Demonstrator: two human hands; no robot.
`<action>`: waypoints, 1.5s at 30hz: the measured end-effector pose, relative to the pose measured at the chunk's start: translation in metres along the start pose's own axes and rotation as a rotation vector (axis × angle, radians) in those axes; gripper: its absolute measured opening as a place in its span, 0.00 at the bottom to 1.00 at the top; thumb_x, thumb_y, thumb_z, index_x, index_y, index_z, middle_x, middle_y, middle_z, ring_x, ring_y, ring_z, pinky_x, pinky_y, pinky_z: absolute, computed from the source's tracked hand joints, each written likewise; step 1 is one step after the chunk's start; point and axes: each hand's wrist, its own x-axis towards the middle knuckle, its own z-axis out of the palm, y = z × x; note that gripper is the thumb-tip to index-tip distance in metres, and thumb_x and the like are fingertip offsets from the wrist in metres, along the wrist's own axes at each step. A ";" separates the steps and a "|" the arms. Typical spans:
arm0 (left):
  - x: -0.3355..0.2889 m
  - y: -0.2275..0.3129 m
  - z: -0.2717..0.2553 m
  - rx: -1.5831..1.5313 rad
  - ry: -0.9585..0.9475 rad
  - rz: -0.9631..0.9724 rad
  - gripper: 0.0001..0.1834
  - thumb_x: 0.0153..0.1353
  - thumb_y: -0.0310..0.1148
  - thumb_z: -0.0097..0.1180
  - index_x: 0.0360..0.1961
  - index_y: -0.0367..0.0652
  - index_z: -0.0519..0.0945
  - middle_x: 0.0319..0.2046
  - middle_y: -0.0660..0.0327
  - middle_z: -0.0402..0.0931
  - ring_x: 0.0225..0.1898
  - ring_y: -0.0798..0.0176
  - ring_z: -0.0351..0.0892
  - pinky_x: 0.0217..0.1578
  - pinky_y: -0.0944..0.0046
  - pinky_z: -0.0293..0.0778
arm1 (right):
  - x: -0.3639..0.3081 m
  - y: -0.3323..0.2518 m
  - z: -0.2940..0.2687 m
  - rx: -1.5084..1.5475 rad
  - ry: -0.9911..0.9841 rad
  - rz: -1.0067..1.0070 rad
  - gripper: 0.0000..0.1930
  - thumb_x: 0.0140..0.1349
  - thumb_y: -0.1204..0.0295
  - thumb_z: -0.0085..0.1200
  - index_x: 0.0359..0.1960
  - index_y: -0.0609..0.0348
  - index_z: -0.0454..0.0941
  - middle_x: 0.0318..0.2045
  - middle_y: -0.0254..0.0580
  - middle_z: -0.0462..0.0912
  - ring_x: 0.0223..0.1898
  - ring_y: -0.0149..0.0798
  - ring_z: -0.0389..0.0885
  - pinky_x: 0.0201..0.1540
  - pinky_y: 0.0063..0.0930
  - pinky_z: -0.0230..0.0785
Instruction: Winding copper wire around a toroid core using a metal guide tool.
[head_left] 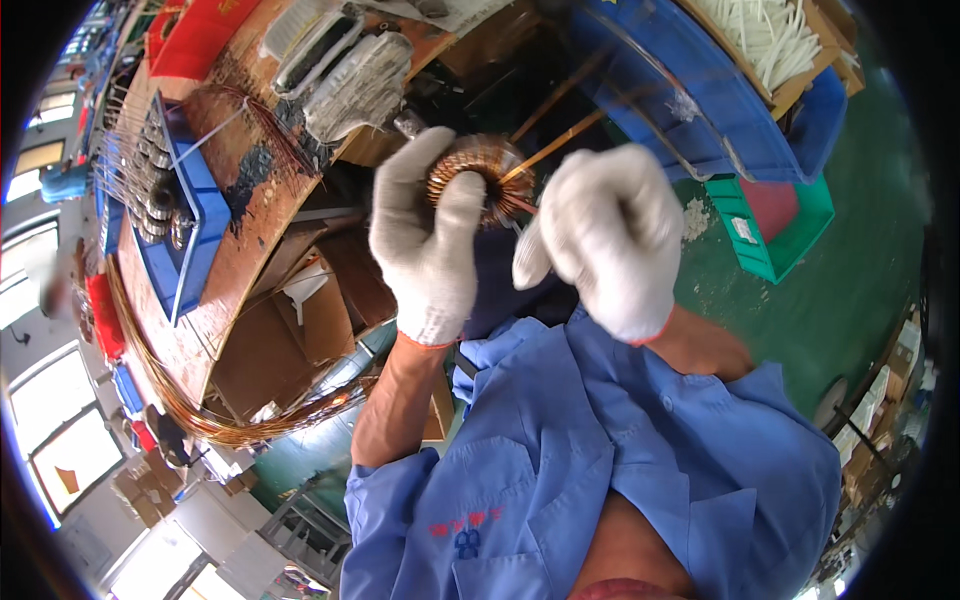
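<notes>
Locate the copper-wound ring [480, 158] in front of the blue shirt [540, 440], held off the bench [265, 215] in the left hand [425, 240]; judge the winding as well advanced, from close-packed turns over much of the visible rim; treat the covered portion as unconfirmed (hidden behind the thumb and fingers). Note long copper wires [560, 145] running out to the upper right, and short strands toward the right hand [612, 240]; judge as unfinished, with wire left to wind or dress. Read the left fingers as wrapped around the ring, with the thumb across the face; read the right fingers as curled beside the strands; cannot tell, through blur, whether gripping wire. Find farther left a blue tray [205, 250] of metal parts [155, 200]; farther right, a green crate [805, 232].
</notes>
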 end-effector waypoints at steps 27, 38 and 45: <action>0.011 0.030 0.003 -0.014 -0.155 -0.224 0.32 0.56 0.24 0.76 0.61 0.31 0.75 0.51 0.52 0.84 0.50 0.61 0.86 0.55 0.59 0.83 | 0.049 -0.020 -0.005 0.362 0.237 0.181 0.05 0.77 0.71 0.53 0.43 0.60 0.75 0.29 0.38 0.77 0.26 0.26 0.73 0.23 0.22 0.69; 0.009 0.043 -0.049 -0.321 -0.277 -0.338 0.40 0.59 0.42 0.77 0.65 0.33 0.72 0.49 0.44 0.83 0.48 0.47 0.87 0.47 0.46 0.88 | 0.073 -0.027 0.013 -0.390 -0.373 0.483 0.08 0.69 0.74 0.64 0.48 0.61 0.84 0.36 0.37 0.86 0.33 0.30 0.85 0.35 0.26 0.76; 0.023 0.070 -0.050 -0.360 -0.112 -0.352 0.37 0.54 0.38 0.78 0.60 0.33 0.73 0.48 0.40 0.83 0.45 0.42 0.89 0.43 0.45 0.89 | 0.113 -0.041 0.009 -0.293 -0.015 -0.040 0.13 0.79 0.70 0.50 0.36 0.65 0.79 0.25 0.35 0.78 0.19 0.27 0.75 0.24 0.24 0.67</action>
